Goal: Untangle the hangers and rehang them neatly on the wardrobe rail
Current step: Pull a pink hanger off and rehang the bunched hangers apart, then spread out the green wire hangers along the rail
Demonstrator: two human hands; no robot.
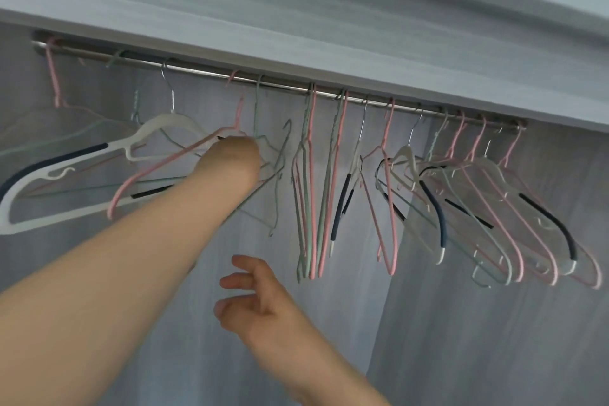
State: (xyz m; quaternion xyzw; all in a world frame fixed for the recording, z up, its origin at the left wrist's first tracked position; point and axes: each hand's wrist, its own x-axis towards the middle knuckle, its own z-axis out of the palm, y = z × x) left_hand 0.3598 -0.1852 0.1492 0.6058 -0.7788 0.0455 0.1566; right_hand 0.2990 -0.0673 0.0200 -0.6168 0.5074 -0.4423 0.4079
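Note:
A steel wardrobe rail (204,71) runs under the shelf from upper left to right. Several pink, green and white hangers hang from it. At the left a white hanger with navy grips (82,155) and a pink hanger (158,171) lie crossed and tilted. My left hand (235,160) is raised among them, closed around the neck of a green wire hanger (256,109); its fingers are hidden behind the hand. My right hand (255,293) hovers lower, fingers spread, touching nothing. A tangled cluster of hangers (478,208) leans at the right end.
A few pink and green hangers (316,191) hang straight, edge-on, at the middle of the rail. The grey wardrobe shelf (296,26) sits close above the rail. A pale back panel (461,339) lies behind the hangers.

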